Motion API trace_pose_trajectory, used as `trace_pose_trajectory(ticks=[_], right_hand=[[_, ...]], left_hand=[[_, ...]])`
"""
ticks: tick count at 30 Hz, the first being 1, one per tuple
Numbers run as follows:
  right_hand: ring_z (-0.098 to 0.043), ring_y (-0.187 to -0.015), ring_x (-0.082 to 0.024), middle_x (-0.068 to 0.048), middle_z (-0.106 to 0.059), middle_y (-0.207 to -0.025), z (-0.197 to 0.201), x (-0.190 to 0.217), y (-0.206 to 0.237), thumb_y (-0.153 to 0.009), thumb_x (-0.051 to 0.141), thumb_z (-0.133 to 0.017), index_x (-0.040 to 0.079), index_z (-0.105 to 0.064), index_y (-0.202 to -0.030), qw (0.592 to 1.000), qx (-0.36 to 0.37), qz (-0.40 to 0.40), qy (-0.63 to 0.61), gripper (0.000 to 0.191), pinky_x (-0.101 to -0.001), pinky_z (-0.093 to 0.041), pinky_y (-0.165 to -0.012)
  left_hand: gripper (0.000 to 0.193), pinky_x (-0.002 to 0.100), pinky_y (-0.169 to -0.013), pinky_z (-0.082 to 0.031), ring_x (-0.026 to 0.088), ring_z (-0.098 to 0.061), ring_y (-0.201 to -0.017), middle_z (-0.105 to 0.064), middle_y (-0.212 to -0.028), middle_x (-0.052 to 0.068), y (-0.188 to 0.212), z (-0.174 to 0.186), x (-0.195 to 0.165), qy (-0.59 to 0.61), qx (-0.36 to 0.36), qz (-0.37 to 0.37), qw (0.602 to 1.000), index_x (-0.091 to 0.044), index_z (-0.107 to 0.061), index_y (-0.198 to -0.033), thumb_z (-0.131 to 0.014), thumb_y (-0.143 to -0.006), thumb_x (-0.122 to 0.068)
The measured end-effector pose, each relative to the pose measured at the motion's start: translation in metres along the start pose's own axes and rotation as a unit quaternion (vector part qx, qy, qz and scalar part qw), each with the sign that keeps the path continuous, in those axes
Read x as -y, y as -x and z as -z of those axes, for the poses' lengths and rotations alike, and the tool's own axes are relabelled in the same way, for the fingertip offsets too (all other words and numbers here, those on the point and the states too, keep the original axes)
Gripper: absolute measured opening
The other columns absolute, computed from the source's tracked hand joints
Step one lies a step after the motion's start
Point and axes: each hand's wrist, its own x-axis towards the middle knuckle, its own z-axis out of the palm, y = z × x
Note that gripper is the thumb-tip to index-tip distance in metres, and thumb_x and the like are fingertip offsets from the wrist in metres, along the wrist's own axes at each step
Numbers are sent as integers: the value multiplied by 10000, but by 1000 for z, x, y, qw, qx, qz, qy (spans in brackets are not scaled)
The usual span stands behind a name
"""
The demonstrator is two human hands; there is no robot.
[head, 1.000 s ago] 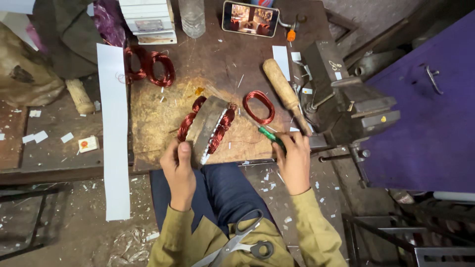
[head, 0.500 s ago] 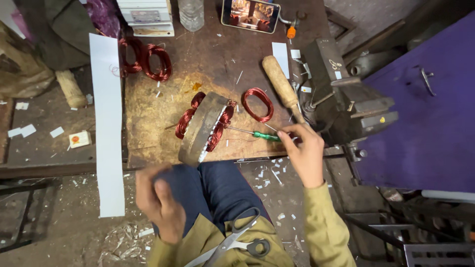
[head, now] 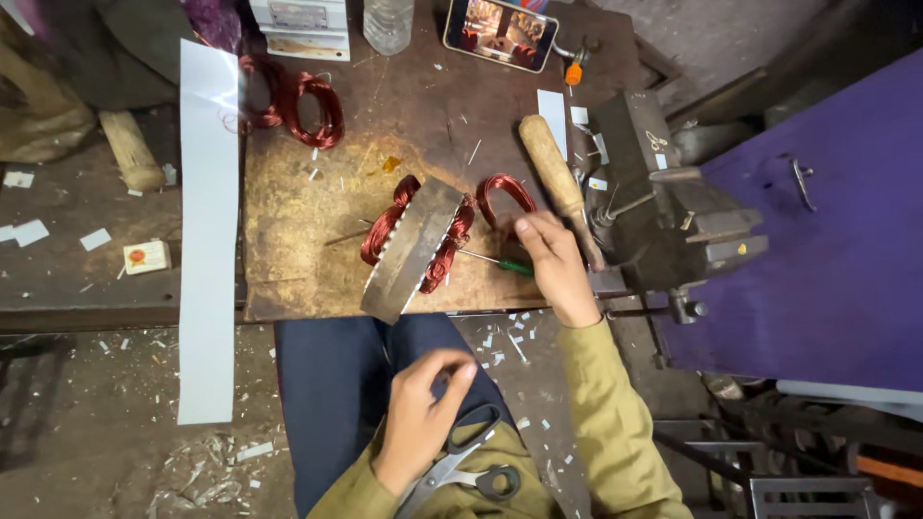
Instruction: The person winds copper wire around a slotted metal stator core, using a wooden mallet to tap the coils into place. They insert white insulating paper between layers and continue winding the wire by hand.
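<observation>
Scissors (head: 461, 466) lay in the lap, left hand (head: 418, 423) closing loosely over their handles; right hand (head: 553, 264) gripped a screwdriver (head: 505, 264) beside the copper-wound core (head: 413, 248) near the bench's front edge.

Coppery-red wire coils bulge from both faces of the dull grey metal stator core (head: 411, 252), and a loose red copper wire coil (head: 504, 195) matches them. The slim screwdriver (head: 500, 262) shows a bright green handle. The tan wooden mallet handle (head: 556, 182) lies on the rust-brown, stained metal worktable (head: 298, 240). The black-handled scissors (head: 471, 461) rest on navy trousers, beside olive-khaki sleeves. The long paper strip (head: 208, 231) is plain white.
</observation>
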Motion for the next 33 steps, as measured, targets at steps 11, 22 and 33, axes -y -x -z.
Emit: trace_pose_trajectory(ticks=[11, 22, 33], right_hand=[[-612, -1036, -354, -156, -638, -1072, -1, 22, -8, -722, 102, -842, 25, -729, -1023, 946, -46, 185, 261, 330, -415, -472, -920], [-564, -869, -322, -102, -684, -950, 33, 34, 12, -951, 118, -754, 52, -677, -1002, 935, -68, 182, 295, 114, -413, -404, -788], [-527, -758, -240, -10, -639, -848, 73, 50, 127, -790, 104, -787, 92, -714, -1064, 905, 34, 217, 364, 284, -403, -359, -728]], left_hand=[[175, 291, -640, -542, 156, -677, -683, -760, -850, 99, -18, -21, 7, 0, 42, 30, 999, 18, -721, -980, -704, -926, -147], [211, 239, -626, -524, 83, -661, -670, -720, -760, 53, -21, -47, 20, 123, 56, 156, 978, 19, -736, -1005, -700, -968, -186], [301, 202, -533, -322, 25, -463, -623, -644, -915, -44, -31, -115, 37, 405, 136, 241, 872, -63, -671, -1202, -717, -908, -103]])
